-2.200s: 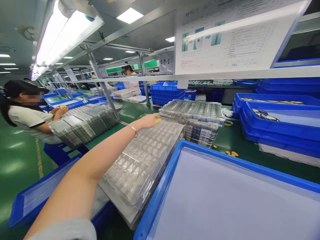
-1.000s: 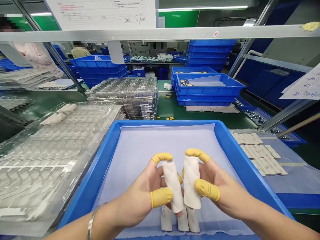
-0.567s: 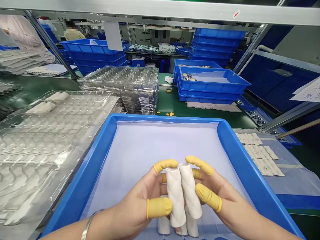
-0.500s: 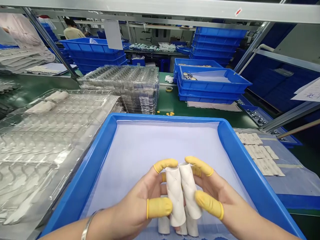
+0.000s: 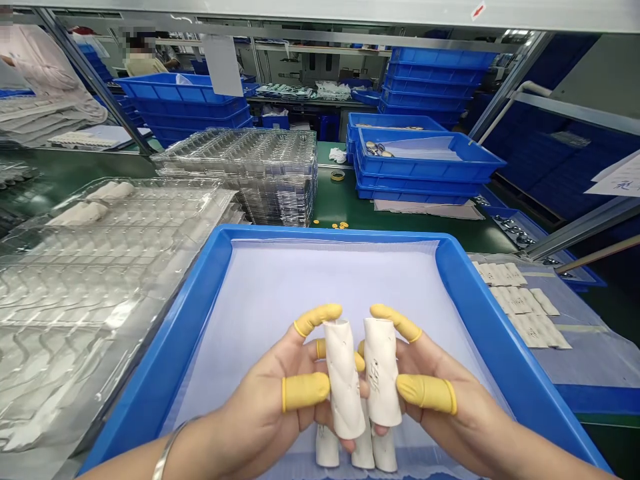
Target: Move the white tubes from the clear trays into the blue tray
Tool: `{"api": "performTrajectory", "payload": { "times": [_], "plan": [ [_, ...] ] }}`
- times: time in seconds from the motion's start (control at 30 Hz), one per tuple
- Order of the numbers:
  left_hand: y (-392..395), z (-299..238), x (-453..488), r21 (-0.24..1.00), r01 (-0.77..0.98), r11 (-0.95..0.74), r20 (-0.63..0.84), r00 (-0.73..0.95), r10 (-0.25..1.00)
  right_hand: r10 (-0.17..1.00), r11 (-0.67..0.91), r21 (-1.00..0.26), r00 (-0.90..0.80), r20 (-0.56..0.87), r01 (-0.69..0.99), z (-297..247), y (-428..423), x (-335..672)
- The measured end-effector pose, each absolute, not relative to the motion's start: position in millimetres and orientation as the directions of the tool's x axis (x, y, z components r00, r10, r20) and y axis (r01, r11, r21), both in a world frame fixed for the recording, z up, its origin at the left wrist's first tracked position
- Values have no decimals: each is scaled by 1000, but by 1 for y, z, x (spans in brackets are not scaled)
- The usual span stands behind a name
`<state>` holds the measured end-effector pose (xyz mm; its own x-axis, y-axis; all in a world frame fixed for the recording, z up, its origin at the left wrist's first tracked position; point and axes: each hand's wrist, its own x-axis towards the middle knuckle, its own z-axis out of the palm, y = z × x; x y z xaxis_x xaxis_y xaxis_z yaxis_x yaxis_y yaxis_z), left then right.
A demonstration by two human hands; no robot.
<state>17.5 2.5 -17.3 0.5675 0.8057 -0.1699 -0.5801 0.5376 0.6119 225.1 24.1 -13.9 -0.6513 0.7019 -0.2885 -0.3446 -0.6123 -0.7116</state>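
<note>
My left hand [image 5: 273, 407] grips a white curved tube piece [image 5: 344, 380] upright between thumb and fingers capped with yellow finger cots. My right hand [image 5: 440, 407] holds a second white tube piece [image 5: 381, 373] the same way, beside the first with a thin gap between them. Both hover over the near end of a blue tray [image 5: 200, 293] lined with white sheet. Three more white tube pieces [image 5: 327, 448] lie on the liner under my hands.
A clear blister tray [image 5: 100, 267] with a few white pieces at its far corner lies to the left. A stack of clear trays [image 5: 260, 167] stands behind it. Blue bins [image 5: 420, 163] sit at the back right. Small white labels [image 5: 520, 307] lie on plastic at right.
The two tube pieces, pressed together half a second ago, have drawn slightly apart. My hands sit a little higher in view. Earlier, my left arm reached over the clear trays.
</note>
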Motion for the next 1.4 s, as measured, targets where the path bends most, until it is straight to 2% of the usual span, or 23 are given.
{"api": "performTrajectory", "payload": {
  "times": [0.33, 0.57, 0.77, 1.0, 1.13, 1.4],
  "plan": [
    [0, -28, 19, 696, -453, 556, -221, 602, 767, 668, -636, -696, -689, -281, -333, -17, 19, 223],
    [-2, -26, 18, 678, -503, 537, -199, 577, 792, 666, -605, -708, -719, -200, -364, -24, 21, 224],
    [0, -25, 18, 659, -531, 533, -181, 575, 798, 713, -555, -755, -667, -215, -350, -21, 21, 227],
    [2, -18, 20, 640, -535, 552, -208, 571, 794, 679, -587, -733, -702, -215, -344, -27, 24, 227],
    [2, -22, 18, 659, -548, 515, -160, 567, 808, 665, -595, -734, -714, -219, -329, -25, 24, 227],
    [-1, -28, 19, 728, -540, 422, -84, 541, 837, 718, -544, -780, -652, -242, -309, -18, 21, 227]
  ]
}}
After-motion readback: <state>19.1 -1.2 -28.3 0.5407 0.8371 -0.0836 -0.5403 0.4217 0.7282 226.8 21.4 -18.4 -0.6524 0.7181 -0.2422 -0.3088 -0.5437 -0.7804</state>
